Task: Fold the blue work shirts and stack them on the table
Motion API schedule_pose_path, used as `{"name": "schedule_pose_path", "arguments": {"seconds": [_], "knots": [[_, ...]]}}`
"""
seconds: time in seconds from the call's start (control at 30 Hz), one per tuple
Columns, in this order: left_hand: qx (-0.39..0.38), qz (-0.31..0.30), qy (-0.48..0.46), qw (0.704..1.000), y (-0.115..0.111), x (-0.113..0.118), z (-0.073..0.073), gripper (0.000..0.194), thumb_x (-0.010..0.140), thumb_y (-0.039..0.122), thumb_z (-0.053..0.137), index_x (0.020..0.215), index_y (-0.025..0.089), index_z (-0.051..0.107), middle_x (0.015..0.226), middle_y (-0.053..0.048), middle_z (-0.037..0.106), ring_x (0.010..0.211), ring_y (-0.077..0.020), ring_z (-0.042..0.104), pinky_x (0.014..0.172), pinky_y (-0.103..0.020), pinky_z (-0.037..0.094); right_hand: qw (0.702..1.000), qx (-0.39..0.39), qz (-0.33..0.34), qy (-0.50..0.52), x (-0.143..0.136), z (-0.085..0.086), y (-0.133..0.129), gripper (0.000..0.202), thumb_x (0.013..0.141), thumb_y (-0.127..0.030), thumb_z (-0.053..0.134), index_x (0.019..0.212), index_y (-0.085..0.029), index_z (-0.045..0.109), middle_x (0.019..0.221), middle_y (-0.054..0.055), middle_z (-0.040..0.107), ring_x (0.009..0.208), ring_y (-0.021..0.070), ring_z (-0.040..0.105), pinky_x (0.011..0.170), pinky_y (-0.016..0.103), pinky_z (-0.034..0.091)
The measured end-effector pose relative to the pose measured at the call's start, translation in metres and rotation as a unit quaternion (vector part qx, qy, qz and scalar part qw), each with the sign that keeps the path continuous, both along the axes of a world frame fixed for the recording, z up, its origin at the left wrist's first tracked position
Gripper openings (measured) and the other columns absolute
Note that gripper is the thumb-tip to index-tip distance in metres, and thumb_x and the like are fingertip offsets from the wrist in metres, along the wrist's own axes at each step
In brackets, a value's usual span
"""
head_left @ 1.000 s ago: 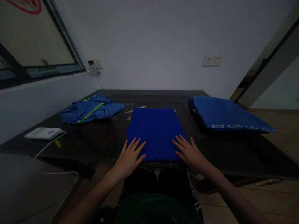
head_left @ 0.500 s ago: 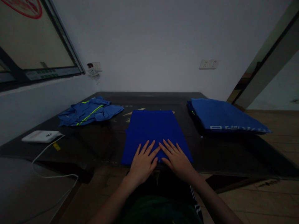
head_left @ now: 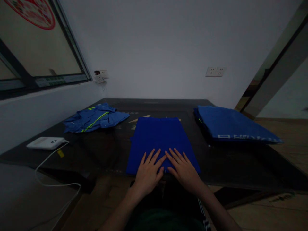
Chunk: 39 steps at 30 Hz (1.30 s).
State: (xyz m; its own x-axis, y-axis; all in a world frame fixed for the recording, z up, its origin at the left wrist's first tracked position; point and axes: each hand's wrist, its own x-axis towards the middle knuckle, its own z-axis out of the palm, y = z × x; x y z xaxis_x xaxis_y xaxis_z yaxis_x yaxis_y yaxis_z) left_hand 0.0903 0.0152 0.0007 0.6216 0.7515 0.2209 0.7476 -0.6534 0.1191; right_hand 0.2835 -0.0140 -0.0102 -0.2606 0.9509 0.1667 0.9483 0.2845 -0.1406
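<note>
A bright blue cloth [head_left: 160, 134], folded into a flat rectangle, lies on the dark table in front of me; I cannot tell what kind of garment it is. My left hand [head_left: 148, 170] rests flat on its near left part, fingers spread. Beside it my right hand [head_left: 183, 168] lies palm down on the near right part, also with fingers apart and a ring on one finger. The two index fingertips almost meet near the middle. Neither hand grips anything.
To the left lies a crumpled blue garment [head_left: 97, 118] with yellow-green stripes. A white power bank [head_left: 47, 142] with a cable [head_left: 49, 157] sits near the table's left edge. On the right is a stack of folded blue cloth [head_left: 235, 123] with white lettering. The dark table [head_left: 154, 104] meets a wall [head_left: 156, 48].
My view has tilted slightly up, so everything sits a little lower in the picture. Both hands stay flat on the blue cloth, which has not visibly moved on the table.
</note>
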Motion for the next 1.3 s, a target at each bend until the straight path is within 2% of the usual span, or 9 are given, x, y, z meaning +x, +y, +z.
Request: {"name": "schedule_pose_path", "arguments": {"seconds": [0.3,0.47,0.63,0.73,0.83,0.9,1.03,1.17,1.3], "knots": [[-0.027,-0.003,-0.037,0.999,-0.001,0.001,0.001,0.057,0.092,0.027,0.045,0.146,0.037,0.029,0.154,0.001,0.03,0.142,-0.0257,0.025,0.114,-0.055,0.021,1.0,-0.008,-0.001,0.021,-0.001,0.003,0.0,0.057,0.094,-0.038,0.043,0.148,-0.029,0.029,0.154,0.003,0.026,0.144,0.0243,0.02,0.114,0.054,0.022],[-0.162,-0.025,-0.175,0.971,0.001,-0.012,0.014,0.048,0.092,0.03,0.047,0.14,0.034,0.043,0.152,-0.002,0.034,0.141,-0.0246,0.028,0.116,-0.053,0.016,0.994,-0.028,0.012,0.107,0.003,0.006,-0.002,0.056,0.091,-0.034,0.046,0.146,-0.029,0.035,0.153,0.004,0.031,0.143,0.0244,0.023,0.115,0.055,0.02],[-0.285,0.057,-0.468,0.835,0.013,-0.066,0.031,0.041,0.086,0.038,0.058,0.125,0.024,0.061,0.148,-0.007,0.041,0.14,-0.0261,0.03,0.117,-0.043,0.018,0.952,0.008,-0.013,0.305,0.043,0.018,-0.003,0.047,0.091,-0.038,0.044,0.136,-0.025,0.049,0.142,0.009,0.049,0.132,0.0228,0.044,0.11,0.047,0.035],[-0.382,0.114,-0.607,0.687,0.02,-0.099,0.031,0.049,0.077,0.037,0.067,0.124,0.024,0.06,0.149,-0.006,0.04,0.142,-0.0284,0.025,0.117,-0.042,0.018,0.928,0.026,-0.071,0.365,0.08,0.028,0.01,0.044,0.087,-0.041,0.051,0.127,-0.024,0.056,0.133,0.009,0.056,0.124,0.026,0.051,0.107,0.047,0.04],[-0.51,0.125,-0.652,0.547,0.027,-0.12,0.029,0.054,0.077,0.035,0.065,0.129,0.023,0.055,0.149,-0.008,0.04,0.14,-0.0288,0.03,0.115,-0.042,0.024,0.901,-0.03,-0.131,0.413,0.11,0.034,0.035,0.044,0.081,-0.035,0.059,0.122,-0.022,0.059,0.128,0.011,0.059,0.118,0.0279,0.056,0.101,0.046,0.045],[-0.558,0.126,-0.647,0.505,0.034,-0.127,0.029,0.055,0.081,0.032,0.061,0.134,0.023,0.049,0.147,-0.009,0.042,0.135,-0.027,0.039,0.112,-0.041,0.028,0.864,-0.09,-0.172,0.464,0.121,0.036,0.053,0.045,0.079,-0.028,0.06,0.124,-0.02,0.057,0.127,0.013,0.059,0.113,0.027,0.059,0.095,0.043,0.051],[-0.597,0.148,-0.625,0.48,0.054,-0.128,0.03,0.053,0.086,0.023,0.056,0.137,0.021,0.044,0.132,-0.012,0.056,0.113,-0.0226,0.06,0.101,-0.038,0.042,0.78,-0.174,-0.207,0.565,0.122,0.042,0.089,0.055,0.083,-0.023,0.058,0.136,-0.018,0.042,0.128,0.015,0.056,0.103,0.0219,0.062,0.075,0.032,0.059],[-0.618,0.136,-0.587,0.505,0.072,-0.114,0.027,0.032,0.085,0.018,0.057,0.115,0.011,0.061,0.107,-0.013,0.069,0.089,-0.0205,0.068,0.084,-0.032,0.052,0.761,-0.219,-0.232,0.565,0.113,0.046,0.124,0.055,0.086,-0.02,0.057,0.138,-0.017,0.04,0.121,0.014,0.061,0.089,0.0162,0.064,0.063,0.022,0.056],[-0.617,0.191,-0.558,0.521,0.072,-0.094,0.03,0.03,0.084,0.025,0.061,0.111,0.012,0.066,0.099,-0.01,0.073,0.081,-0.021,0.07,0.076,-0.03,0.055,0.737,-0.251,-0.223,0.587,0.109,0.039,0.154,0.033,0.088,-0.017,0.052,0.121,-0.016,0.054,0.114,0.012,0.066,0.08,0.013,0.065,0.065,0.022,0.055]]}}
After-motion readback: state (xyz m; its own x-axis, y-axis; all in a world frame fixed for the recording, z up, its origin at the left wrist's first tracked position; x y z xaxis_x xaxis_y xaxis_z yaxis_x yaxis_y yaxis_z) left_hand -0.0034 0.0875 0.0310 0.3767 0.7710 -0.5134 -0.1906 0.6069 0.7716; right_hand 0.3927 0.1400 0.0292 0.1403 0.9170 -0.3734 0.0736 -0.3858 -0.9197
